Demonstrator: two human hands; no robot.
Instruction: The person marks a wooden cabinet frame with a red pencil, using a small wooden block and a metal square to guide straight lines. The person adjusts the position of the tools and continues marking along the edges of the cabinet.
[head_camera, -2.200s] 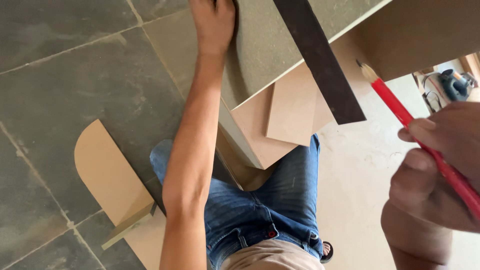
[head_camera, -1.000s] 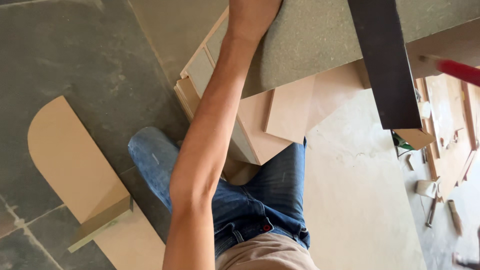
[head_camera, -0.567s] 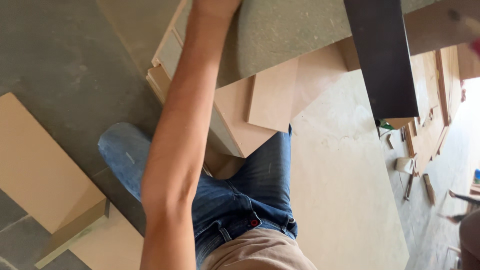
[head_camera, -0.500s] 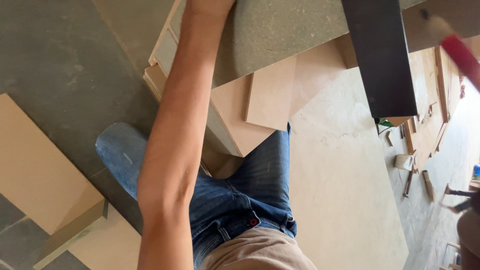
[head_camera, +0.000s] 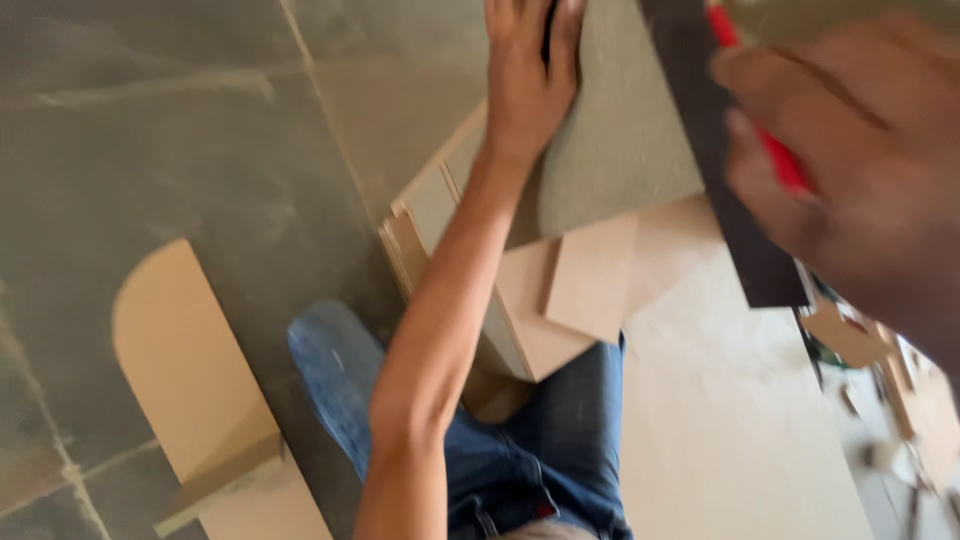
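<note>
Red pencil (head_camera: 770, 150) in right hand (head_camera: 850, 170) crosses dark ruler (head_camera: 725, 170) over green-grey board (head_camera: 610, 140).

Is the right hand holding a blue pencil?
No, the right hand grips a red pencil beside the dark straightedge.

open floor (head_camera: 180, 130) leftward; dark straightedge (head_camera: 725, 170) and stacked boards (head_camera: 545, 300) rightward
</note>
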